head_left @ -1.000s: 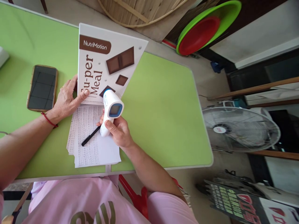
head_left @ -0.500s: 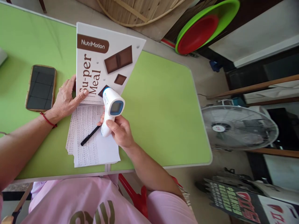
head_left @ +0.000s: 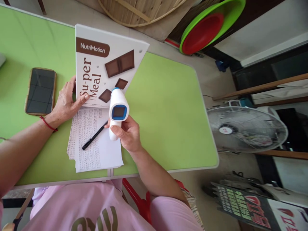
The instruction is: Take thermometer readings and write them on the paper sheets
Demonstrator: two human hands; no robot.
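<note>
My left hand [head_left: 68, 101] grips the lower left edge of a white box [head_left: 96, 67] printed "NutriMotion Su-per Meal", its thumb lying across the front. The box is propped up on the table, facing me. In my right hand [head_left: 128, 133] is a white and blue infrared thermometer [head_left: 118, 104], held by its handle. Its screen is dark and turned towards me, and its top overlaps the lower part of the box in view. Below them lies a stack of handwritten papers [head_left: 96, 157] with a black pen [head_left: 95, 136] across it.
A phone [head_left: 40, 91] in a case lies left of my left hand on the green table [head_left: 168, 112]. Beyond the table's right end stands a fan [head_left: 245, 130]. Green and red basins [head_left: 204, 32] lean at the back, beside a round woven tray [head_left: 144, 11].
My right hand has turned the thermometer more upright and shifted it slightly right; its screen has gone from grey to dark. The box appears slightly farther left, still in my left hand.
</note>
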